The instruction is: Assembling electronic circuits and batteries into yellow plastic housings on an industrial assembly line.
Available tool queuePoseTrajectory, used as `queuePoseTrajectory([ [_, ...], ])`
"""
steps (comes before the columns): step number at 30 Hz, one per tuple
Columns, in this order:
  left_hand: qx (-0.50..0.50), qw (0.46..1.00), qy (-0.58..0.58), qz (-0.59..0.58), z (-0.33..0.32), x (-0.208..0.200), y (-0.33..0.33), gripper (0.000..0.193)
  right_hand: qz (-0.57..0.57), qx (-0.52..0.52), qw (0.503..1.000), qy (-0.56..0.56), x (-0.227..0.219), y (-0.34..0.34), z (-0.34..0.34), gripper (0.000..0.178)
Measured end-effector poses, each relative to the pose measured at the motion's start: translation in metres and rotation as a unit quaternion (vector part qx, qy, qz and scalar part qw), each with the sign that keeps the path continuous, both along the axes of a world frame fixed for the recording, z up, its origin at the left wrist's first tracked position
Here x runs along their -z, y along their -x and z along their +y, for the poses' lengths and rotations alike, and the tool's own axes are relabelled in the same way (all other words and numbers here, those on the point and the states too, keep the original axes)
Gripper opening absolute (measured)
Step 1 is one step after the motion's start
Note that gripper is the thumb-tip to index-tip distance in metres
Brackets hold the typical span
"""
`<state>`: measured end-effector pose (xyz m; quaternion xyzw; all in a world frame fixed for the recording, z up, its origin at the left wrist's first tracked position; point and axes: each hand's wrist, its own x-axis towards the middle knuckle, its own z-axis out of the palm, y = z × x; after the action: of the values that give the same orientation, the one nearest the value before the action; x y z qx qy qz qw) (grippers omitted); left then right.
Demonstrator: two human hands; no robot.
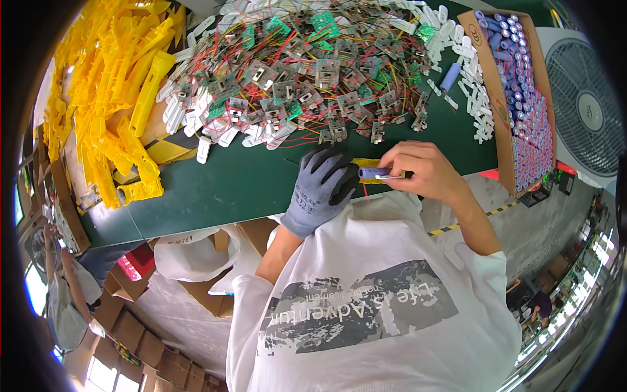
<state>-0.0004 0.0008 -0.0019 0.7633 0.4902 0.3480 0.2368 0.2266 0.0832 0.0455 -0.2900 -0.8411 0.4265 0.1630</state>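
At the table's near edge, my left hand [319, 189], in a grey glove with dark fingertips, is closed around one end of a yellow plastic casing [366, 161]. My bare right hand [423, 170] pinches a purple cylindrical battery cell [369, 173] that lies against the casing. A thin white piece shows below the right fingertips; what it belongs to is unclear. A short red wire [366, 191] hangs under the casing. My fingers hide much of the casing's inside.
Ahead lies a heap of circuit boards [326, 72] with red wires. White plastic pieces [174, 116] surround it. Yellow casings [117, 78] pile up at left. A loose purple cell [450, 77] lies near a cardboard box [499, 130] of cells. A fan [588, 108] stands far right.
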Motion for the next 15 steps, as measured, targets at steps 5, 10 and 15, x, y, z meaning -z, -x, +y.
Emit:
queuePoseTrajectory([
  [5, -0.018, 1.000, -0.004, -0.008, -0.001, -0.002, -0.001, 0.036, 0.027, -0.009, 0.999, -0.038, 0.004, 0.005, -0.006, 0.023],
  [10, -0.007, 1.000, 0.007, -0.027, 0.001, -0.002, 0.003, 0.034, 0.032, 0.019, 0.987, -0.155, 0.010, 0.008, -0.018, 0.020],
  [15, 0.026, 0.997, 0.026, -0.069, 0.005, -0.004, 0.009, 0.034, -0.007, -0.009, 0.981, -0.195, 0.002, 0.007, -0.017, 0.021],
])
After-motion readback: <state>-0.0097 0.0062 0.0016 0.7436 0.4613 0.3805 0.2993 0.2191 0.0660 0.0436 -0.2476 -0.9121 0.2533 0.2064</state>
